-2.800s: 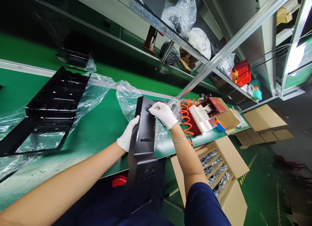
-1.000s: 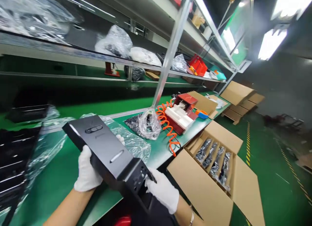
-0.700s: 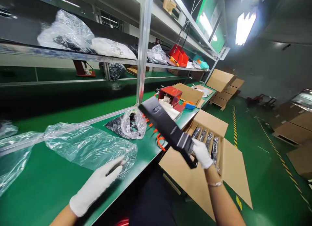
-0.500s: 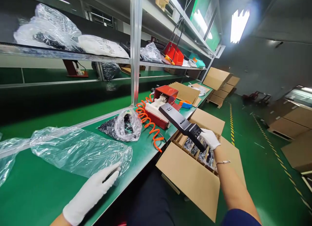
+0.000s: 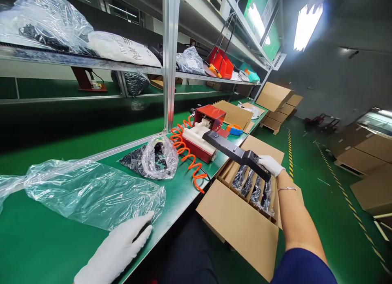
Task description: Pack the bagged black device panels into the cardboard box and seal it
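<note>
**Crowded shelf above, striped floor beyond**

A white sack lies beside a bulging plastic bag. Past the metal post, a red bin sits near a teal one. Farther back, cardboard boxes are stacked on a pallet. A bright lamp shines overhead.

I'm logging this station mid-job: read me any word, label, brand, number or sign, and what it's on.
No text is clear enough to quote.
White bag on the shelf: dark printed characters, too blurred to read.
Clear bag near the red bin: pale label, too small to read.
Black part in the right hand: no legible marking.
</note>
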`<state>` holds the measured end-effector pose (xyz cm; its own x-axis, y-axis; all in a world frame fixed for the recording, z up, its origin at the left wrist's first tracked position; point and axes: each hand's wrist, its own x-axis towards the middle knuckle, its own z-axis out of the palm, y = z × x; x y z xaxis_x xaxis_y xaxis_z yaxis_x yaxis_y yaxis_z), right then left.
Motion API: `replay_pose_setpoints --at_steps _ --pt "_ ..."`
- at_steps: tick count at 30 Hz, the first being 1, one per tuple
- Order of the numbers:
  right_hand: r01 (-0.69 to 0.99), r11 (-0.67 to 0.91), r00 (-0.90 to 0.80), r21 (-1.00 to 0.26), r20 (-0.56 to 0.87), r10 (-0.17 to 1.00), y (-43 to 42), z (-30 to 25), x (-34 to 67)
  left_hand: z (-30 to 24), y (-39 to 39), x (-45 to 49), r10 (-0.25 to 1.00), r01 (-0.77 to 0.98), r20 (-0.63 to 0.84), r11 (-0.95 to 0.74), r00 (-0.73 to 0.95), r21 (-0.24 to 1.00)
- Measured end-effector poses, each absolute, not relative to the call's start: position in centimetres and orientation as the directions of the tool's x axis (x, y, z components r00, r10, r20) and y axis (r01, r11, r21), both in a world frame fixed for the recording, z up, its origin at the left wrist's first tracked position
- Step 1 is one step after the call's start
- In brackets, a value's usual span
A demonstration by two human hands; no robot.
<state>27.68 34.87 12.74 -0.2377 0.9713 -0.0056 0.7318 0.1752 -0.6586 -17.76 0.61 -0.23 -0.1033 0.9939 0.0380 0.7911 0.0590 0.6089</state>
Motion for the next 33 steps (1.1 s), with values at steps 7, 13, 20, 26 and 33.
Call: replay_pose_setpoints --at_steps 7,13,20,26,33 --pt "0.791 0.206 -0.280 -0.576 -0.043 0.959 37.8 13.0 29.0 -0.1 0.3 -17.5 0.983 0.867 0.183 -0.077 -0.017 0.492" --pt "0.835 0.220 -0.284 -0.504 -0.052 0.957 37.5 13.2 30.0 -0.1 0.3 -17.3 0.964 0.891 0.265 -0.141 0.025 0.432" --pt "0.870 0.254 -0.292 -0.422 -0.025 0.956 37.8 13.5 26.8 0.1 0.2 -16.7 0.952 0.889 0.303 -0.174 0.042 0.423" --pt "0.872 0.333 -0.356 -0.360 0.002 0.934 40.6 12.2 19.2 -0.2 0.3 -16.6 0.941 0.885 0.334 -0.192 0.044 0.424" --pt "0.796 0.539 -0.546 -0.275 0.058 0.836 42.1 14.2 16.4 -0.1 0.3 -16.6 0.943 0.889 0.331 -0.188 0.045 0.417"
